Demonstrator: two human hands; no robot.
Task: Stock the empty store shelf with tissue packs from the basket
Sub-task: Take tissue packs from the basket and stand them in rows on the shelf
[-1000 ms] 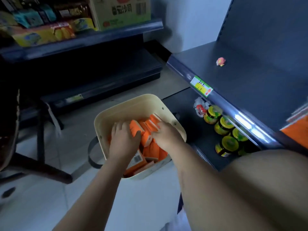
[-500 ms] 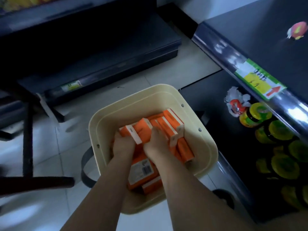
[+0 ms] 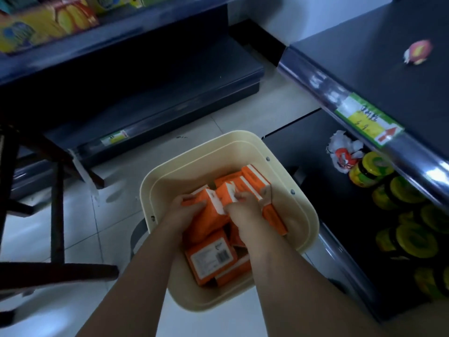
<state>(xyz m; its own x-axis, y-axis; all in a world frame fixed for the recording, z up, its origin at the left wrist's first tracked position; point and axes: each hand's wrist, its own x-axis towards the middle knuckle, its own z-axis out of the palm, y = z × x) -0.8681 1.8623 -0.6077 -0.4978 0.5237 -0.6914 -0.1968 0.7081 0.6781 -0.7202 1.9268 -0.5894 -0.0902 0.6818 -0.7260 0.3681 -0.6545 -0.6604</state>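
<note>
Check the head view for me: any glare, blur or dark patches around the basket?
Head view: dim overall, yet the basket and tissue packs read clearly; glare streaks the shelf edge at right; the snack boxes at top left are smeared by blur; the jars below look soft and dark.

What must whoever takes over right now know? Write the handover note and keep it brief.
Left hand: grip closed on an orange tissue pack inside the basket.
Right hand: grip closed on the neighbouring pack, also in the basket.
Done: no pack shows on the empty shelf; only a small pink item lies there.
Left: lift the gripped packs out, set them on the shelf, then move the rest, including the barcode pack.
</note>
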